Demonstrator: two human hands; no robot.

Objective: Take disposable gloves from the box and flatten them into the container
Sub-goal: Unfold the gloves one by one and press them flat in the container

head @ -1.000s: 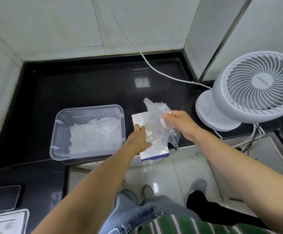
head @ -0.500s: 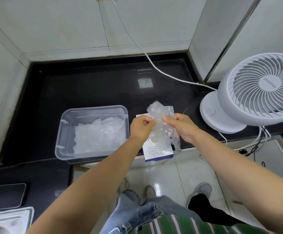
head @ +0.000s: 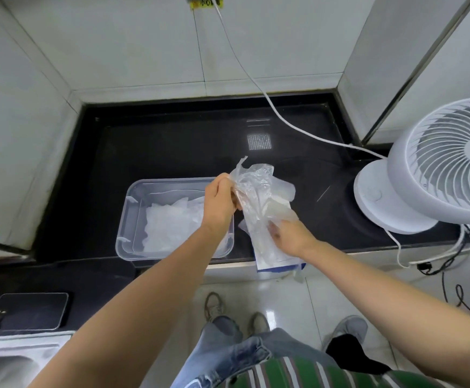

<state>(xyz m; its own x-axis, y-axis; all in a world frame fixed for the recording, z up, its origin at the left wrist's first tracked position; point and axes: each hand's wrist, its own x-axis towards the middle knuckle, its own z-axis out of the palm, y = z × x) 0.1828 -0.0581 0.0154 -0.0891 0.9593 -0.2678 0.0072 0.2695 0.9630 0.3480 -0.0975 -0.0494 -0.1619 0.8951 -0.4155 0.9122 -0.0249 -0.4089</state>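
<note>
In the head view, a clear plastic glove [head: 259, 191] is held stretched above the black counter [head: 172, 147]. The left hand [head: 220, 201], raised with knuckles up, is pinched on its upper end. The right hand [head: 290, 233], lower over the glove box [head: 278, 261], appears closed on the lower end. More gloves lie in the container [head: 133, 219].
</note>
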